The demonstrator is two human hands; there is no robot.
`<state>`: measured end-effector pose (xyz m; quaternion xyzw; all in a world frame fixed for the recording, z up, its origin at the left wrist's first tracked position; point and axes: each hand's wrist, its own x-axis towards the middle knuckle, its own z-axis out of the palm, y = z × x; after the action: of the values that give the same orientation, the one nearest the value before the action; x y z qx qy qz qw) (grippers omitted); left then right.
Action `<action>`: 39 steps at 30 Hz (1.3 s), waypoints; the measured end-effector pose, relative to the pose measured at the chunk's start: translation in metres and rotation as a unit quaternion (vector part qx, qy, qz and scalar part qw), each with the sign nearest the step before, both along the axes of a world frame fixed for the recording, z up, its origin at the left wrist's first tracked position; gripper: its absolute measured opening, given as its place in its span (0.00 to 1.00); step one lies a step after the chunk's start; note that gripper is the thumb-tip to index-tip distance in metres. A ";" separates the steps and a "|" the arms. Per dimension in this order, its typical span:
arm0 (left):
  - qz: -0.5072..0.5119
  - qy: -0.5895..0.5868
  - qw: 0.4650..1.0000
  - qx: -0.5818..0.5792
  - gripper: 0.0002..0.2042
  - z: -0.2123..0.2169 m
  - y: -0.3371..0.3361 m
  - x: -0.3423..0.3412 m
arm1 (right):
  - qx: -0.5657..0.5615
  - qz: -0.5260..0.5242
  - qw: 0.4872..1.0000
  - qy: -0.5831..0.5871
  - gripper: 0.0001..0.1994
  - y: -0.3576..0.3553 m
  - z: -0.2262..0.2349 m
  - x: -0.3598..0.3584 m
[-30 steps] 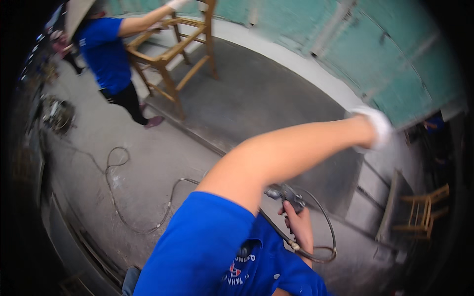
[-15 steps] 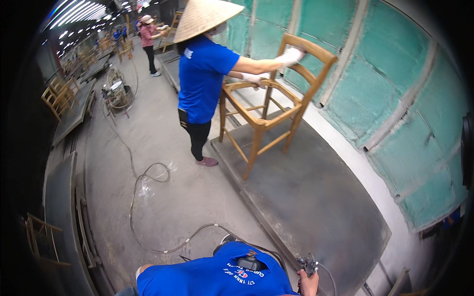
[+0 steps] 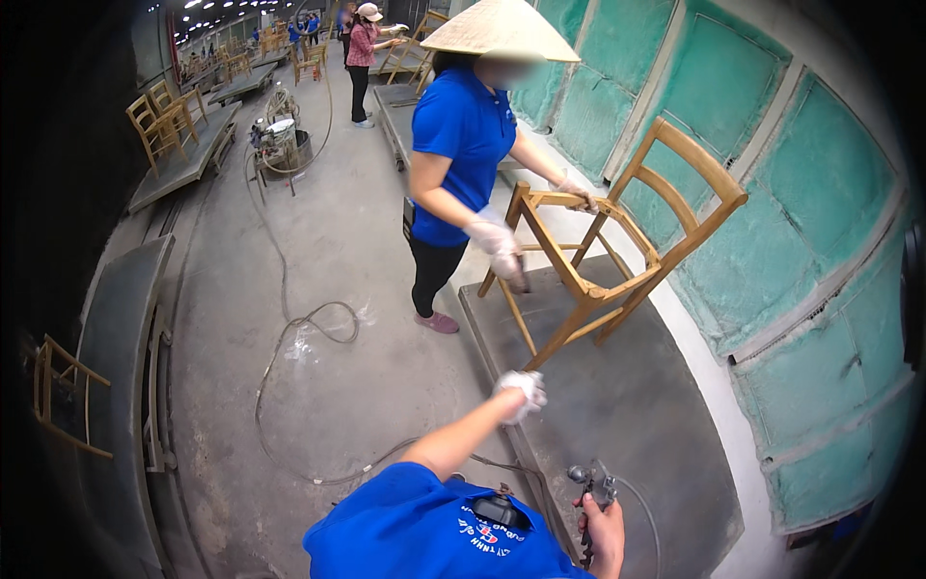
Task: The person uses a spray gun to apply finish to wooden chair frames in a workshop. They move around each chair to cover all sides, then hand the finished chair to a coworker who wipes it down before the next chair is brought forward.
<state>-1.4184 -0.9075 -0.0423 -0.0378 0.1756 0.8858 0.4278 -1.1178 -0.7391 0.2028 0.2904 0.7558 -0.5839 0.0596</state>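
Observation:
A white glove covers my left hand (image 3: 522,394), stretched forward to the foot of the wooden chair's (image 3: 564,343) nearest leg. Its fingers are blurred, so I cannot tell whether they grip the leg. My bare right hand (image 3: 603,531) is closed around a metal spray gun (image 3: 598,482) with a thin hose, low over the near part of the grey platform (image 3: 637,434). The seatless chair frame stands on the platform, turned at an angle. Across from me, a co-worker in a blue shirt and conical hat (image 3: 502,29) rests one gloved hand on the seat frame and holds a small dark object in the other.
A dark hose (image 3: 280,357) loops over the concrete floor (image 3: 222,386) at the left. Pump equipment with a pot (image 3: 282,145) stands farther back. Other platforms carry chairs (image 3: 159,121). Green-covered panels (image 3: 820,212) line the right wall. Another person (image 3: 362,58) works beyond.
My left arm has come into view, reaching to the chair leg. The chair has turned, and the co-worker's hands have come down from its backrest. The view has shifted; the spray gun stays in my right hand.

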 end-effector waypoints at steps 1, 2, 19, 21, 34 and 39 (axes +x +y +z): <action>0.042 -0.014 0.985 -0.164 0.04 0.018 0.034 0.020 | -0.035 -0.010 0.999 0.007 0.09 -0.003 0.002 0.001; -0.017 -0.029 0.995 -0.091 0.09 0.030 0.050 0.039 | -0.045 -0.015 0.999 -0.002 0.10 -0.003 0.004 0.003; -0.199 -0.243 0.930 -0.188 0.14 0.022 0.070 0.126 | -0.008 -0.042 0.999 -0.025 0.11 -0.015 0.018 0.027; -0.186 -0.244 0.930 -0.202 0.15 0.019 0.065 0.127 | -0.013 -0.034 0.999 -0.027 0.11 -0.014 0.017 0.028; -0.184 -0.228 0.953 -0.082 0.18 0.049 0.062 0.126 | 0.011 -0.029 0.999 -0.015 0.12 -0.026 0.017 0.027; -0.195 -0.230 0.949 -0.090 0.18 0.056 0.059 0.123 | 0.014 -0.049 0.998 -0.029 0.17 -0.035 0.027 0.017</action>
<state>-1.2951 -0.8487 0.0138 -0.2433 0.1554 0.7328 0.6162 -1.1010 -0.7736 0.2301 0.3445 0.7467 -0.5669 0.0492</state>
